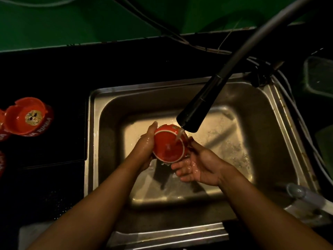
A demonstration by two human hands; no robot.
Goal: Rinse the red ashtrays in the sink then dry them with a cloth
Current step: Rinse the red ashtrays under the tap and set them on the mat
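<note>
Over the middle of the steel sink (pixel 111 109), a red ashtray (pixel 168 144) is turned with its underside up, under water running from the black faucet head (pixel 194 112). My left hand (pixel 144 147) grips its left side, fingers curled round the rim. My right hand (pixel 194 165) lies palm up and wet just below and right of the ashtray, its thumb touching the right edge. Another red ashtray (pixel 27 116) sits upright on the dark counter at the left, with parts of others (pixel 1 159) showing at the frame's left edge.
The faucet's grey hose (pixel 261 33) arcs in from the upper right. A clear container (pixel 319 76) stands right of the sink. A pale tap or handle fitting (pixel 302 197) sits at the sink's near right corner. The green wall (pixel 72 20) is behind the counter.
</note>
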